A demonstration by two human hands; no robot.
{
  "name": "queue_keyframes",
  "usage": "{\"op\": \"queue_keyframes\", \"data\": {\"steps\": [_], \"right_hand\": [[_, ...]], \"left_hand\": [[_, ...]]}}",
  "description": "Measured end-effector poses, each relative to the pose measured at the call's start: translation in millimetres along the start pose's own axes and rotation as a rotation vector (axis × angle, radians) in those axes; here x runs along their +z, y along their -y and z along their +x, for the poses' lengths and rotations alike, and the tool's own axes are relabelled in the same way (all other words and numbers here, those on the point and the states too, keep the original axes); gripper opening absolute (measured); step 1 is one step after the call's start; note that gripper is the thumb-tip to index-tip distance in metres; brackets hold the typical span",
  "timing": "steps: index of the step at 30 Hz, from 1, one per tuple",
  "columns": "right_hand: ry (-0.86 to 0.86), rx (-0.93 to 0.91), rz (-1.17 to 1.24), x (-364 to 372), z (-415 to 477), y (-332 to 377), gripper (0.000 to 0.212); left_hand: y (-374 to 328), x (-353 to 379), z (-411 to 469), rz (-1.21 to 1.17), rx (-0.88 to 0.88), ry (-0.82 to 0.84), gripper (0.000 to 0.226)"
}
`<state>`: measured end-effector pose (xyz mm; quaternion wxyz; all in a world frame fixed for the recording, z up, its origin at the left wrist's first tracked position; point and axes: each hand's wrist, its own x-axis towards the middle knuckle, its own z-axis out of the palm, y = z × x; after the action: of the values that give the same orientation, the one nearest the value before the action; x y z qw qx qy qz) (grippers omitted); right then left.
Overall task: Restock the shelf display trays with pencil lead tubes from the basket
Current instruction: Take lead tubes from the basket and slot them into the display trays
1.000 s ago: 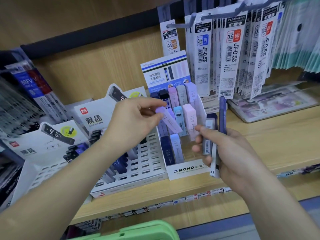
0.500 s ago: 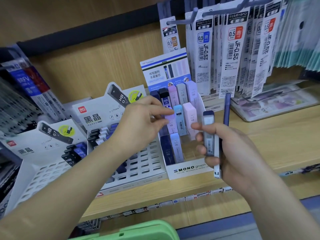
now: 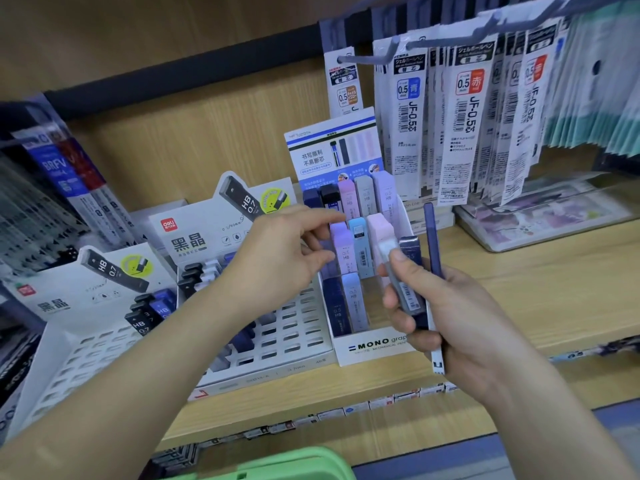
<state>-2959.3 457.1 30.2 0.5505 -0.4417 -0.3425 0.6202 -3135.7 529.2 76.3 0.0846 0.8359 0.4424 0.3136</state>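
Now left hand [image 3: 284, 258] fingers curl at lilac tube [image 3: 343, 252] in MONO tray [image 3: 374, 346] middle row, pinch unclear; right hand [image 3: 464, 327] fingers clamp spare tubes [image 3: 403, 285], fanned loosely, so one could slip onto shelf [image 3: 554, 289].

Pastel tubes [image 3: 346, 258] standing, white tray [image 3: 374, 348] — part-filled

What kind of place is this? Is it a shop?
Most likely a stationery shop. Pen refills hang in packets, trays on the shelf hold rows of lead tubes, and a green basket sits below.
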Motion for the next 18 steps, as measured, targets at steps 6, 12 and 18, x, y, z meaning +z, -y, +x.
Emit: {"op": "queue_keyframes", "data": {"steps": [6,12,18], "right_hand": [[0.183,0.009,-0.010,8,-6,0,0.046],[0.252,0.026,0.073,10,-7,2,0.036],[0.225,0.046,-0.091,26,-12,-3,0.031]], "left_hand": [[-32,-8,-17,-0.496,-0.148,0.156,0.025],[-30,-19,-29,-0.705,-0.307,-0.010,0.022],[-23,-35,-46,-0.518,-0.346,-0.073,0.041]]}}
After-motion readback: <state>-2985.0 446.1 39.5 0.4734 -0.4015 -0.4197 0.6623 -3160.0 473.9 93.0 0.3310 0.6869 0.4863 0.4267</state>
